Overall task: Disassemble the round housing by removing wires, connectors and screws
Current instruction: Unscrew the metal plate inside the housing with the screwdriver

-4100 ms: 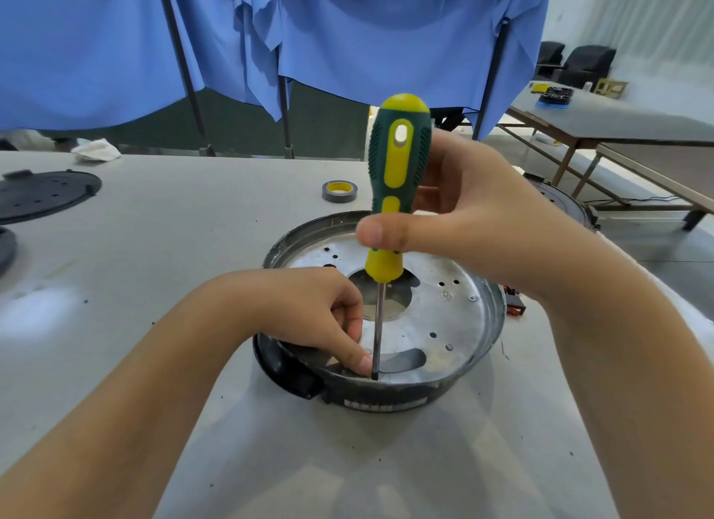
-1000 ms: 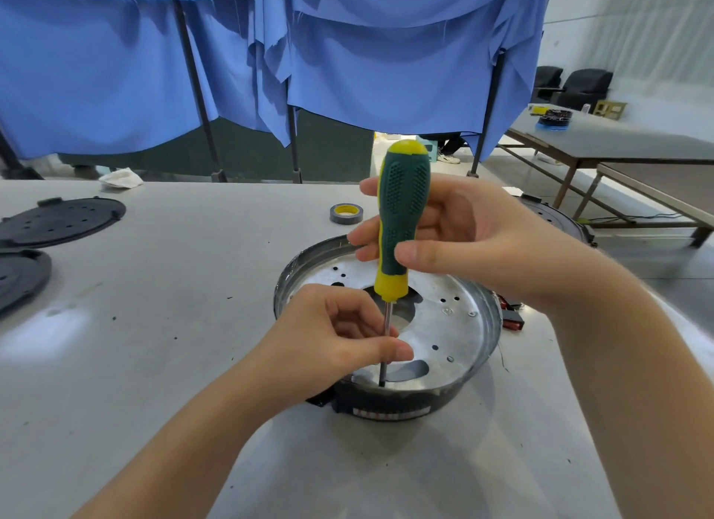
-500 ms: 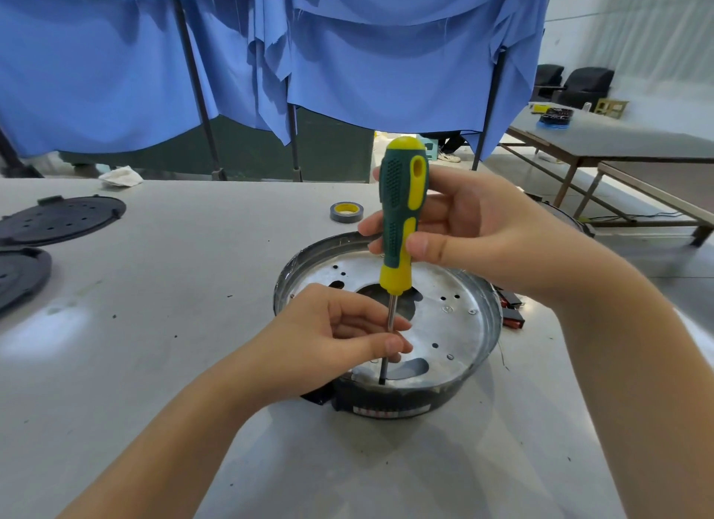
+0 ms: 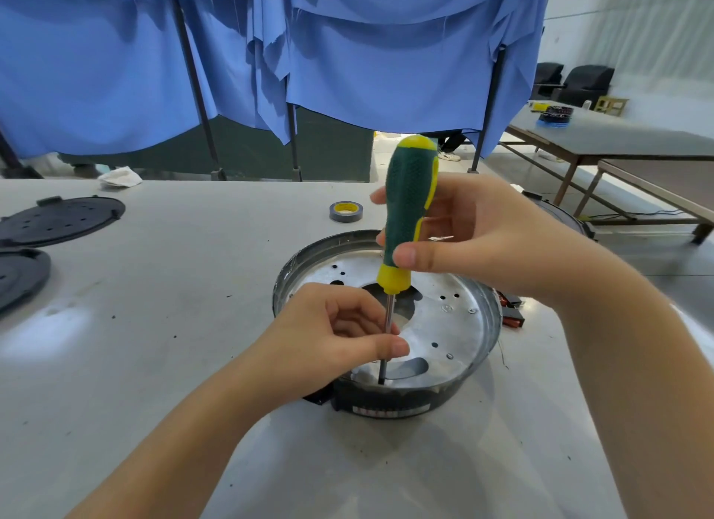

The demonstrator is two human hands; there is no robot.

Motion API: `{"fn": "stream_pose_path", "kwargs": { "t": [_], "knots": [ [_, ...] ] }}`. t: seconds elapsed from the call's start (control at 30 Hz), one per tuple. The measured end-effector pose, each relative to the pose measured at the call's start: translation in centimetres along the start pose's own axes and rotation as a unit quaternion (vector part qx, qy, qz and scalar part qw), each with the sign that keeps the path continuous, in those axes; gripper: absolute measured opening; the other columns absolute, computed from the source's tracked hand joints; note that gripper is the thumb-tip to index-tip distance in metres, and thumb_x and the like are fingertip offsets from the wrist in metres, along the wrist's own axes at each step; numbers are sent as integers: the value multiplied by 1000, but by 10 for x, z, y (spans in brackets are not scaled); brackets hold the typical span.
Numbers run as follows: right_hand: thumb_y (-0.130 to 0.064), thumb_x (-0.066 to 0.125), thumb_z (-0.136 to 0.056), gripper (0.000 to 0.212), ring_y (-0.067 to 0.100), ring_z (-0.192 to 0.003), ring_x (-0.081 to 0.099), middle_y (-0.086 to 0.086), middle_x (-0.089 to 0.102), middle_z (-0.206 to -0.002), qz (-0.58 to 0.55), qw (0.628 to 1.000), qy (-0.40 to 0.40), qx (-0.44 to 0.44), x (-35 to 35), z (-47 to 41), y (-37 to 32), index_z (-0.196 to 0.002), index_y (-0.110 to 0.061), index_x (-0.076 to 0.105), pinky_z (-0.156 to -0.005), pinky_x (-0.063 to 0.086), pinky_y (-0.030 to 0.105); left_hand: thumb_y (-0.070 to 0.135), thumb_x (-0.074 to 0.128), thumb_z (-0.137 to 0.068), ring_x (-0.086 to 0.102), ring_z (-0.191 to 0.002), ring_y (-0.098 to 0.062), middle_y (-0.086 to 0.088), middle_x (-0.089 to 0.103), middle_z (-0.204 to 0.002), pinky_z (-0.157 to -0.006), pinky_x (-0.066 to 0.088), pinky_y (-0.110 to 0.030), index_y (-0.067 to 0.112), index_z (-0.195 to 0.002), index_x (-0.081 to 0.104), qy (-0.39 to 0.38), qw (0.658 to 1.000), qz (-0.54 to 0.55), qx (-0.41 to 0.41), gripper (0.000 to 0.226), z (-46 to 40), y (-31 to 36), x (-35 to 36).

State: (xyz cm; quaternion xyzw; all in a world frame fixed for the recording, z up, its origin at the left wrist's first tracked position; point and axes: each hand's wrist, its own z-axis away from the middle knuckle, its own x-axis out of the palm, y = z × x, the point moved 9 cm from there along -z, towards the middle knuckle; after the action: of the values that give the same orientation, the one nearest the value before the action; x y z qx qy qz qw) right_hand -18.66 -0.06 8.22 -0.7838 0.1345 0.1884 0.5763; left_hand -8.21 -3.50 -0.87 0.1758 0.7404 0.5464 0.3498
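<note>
Both hands' fingers curl round one screwdriver (image 4: 409, 213) — shaft, handle.

- Pale label strip (image 4: 390, 411) on the near black wall of the round housing (image 4: 487, 325): reddish print, too blurred to read.
- Yellow core of the tape roll (image 4: 346, 211): dark marks, illegible.
- No other text legible anywhere.

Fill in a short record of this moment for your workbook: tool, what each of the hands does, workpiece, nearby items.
Tool: screwdriver, upright, tip at the near rim
Right hand: grips the handle
Left hand: pinches the shaft
Workpiece: round housing on the table
Nearby: tape roll, black covers
</note>
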Motion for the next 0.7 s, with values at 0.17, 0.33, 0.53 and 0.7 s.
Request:
{"fn": "stream_pose_path", "kwargs": {
  "t": [0.17,0.33,0.53,0.7],
  "knots": [
    [9,58,-85,53,26,-106,67,12,70,-112,-73,995,-69,7,7,5,2,-134,-5,44,-89,55,33,9,74,-82,74,-84,-18,-1,77,-87,-78,55,-20,23,-88,77,-50,998,46,-12,16,3,0,5],
    [-12,74,-76,59,26,-102,68,4,70,-111,-50,996,-75,27,11,4,4,-130,-17,52,-84,57,30,9,82,-70,73,-71,-14,-1,76,-76,-67,53,-16,23,-69,76,-8,999,36,-6,15,1,2,1],
    [-16,78,-74,30,30,-95,67,-2,72,-100,44,999,-21,20,9,-1,5,-103,-15,68,-83,57,34,29,84,-57,70,-64,-11,-5,74,-73,-64,55,-19,15,-72,72,23,1000,17,4,24,-1,1,-4],
    [4,64,-83,50,17,-98,70,8,73,-104,-46,995,-79,40,12,4,8,-129,-10,51,-79,54,21,9,74,-80,74,-83,-15,2,77,-86,-75,54,-17,23,-85,76,-40,998,41,-4,14,2,0,4]
  ]
}}
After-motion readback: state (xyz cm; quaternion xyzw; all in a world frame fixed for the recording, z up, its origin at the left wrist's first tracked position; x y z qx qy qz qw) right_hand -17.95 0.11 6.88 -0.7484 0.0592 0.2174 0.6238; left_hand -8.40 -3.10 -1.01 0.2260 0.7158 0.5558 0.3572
